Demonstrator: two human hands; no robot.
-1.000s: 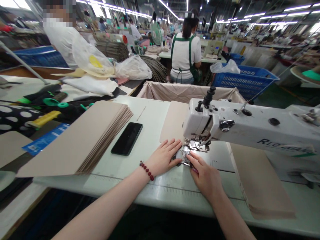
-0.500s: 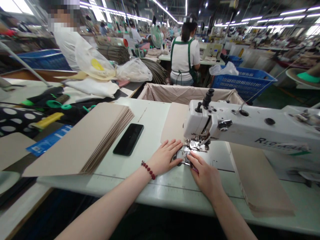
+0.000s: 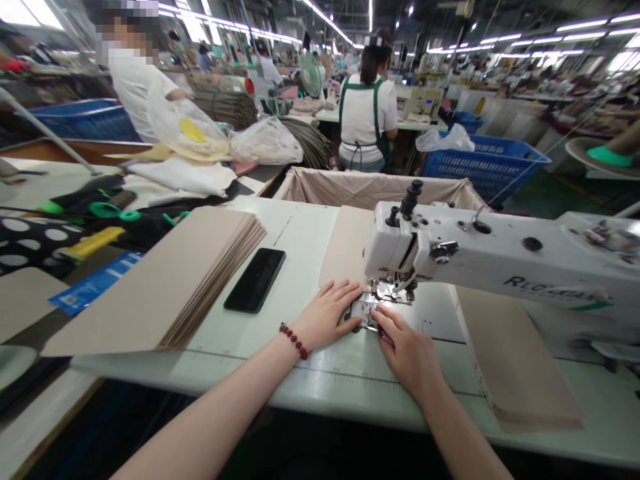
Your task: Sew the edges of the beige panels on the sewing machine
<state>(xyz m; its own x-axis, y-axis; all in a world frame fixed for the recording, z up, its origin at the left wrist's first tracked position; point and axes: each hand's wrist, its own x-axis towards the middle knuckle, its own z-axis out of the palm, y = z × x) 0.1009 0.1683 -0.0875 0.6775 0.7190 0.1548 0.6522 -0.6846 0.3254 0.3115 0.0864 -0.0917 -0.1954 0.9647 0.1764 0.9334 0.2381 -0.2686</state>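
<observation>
My left hand (image 3: pixel 325 319) lies flat beside the needle plate of a white sewing machine (image 3: pixel 450 250), fingers stretched and thumb apart. A beige panel (image 3: pixel 344 250) lies just beyond its fingertips, running behind the machine head. My right hand (image 3: pixel 413 357) is at the front of the plate, index fingertip by the metal parts below the presser foot. Its other fingers are curled round a small dark purple thing, mostly hidden, whose kind I cannot make out. The gap between both hands shows bare metal plate.
A stack of beige panels (image 3: pixel 200 280) and a black phone (image 3: pixel 255 280) lie to the left. Another beige stack (image 3: pixel 520 360) sits under the machine arm. Beyond the table edge hangs a cloth-lined bin (image 3: pixel 375 183). Co-workers and a blue basket (image 3: pixel 485 160) are farther back.
The view has shifted very slightly. Both hands keep their places at the machine. At the left back, a co-worker's forearm shows more above the plastic bag.
</observation>
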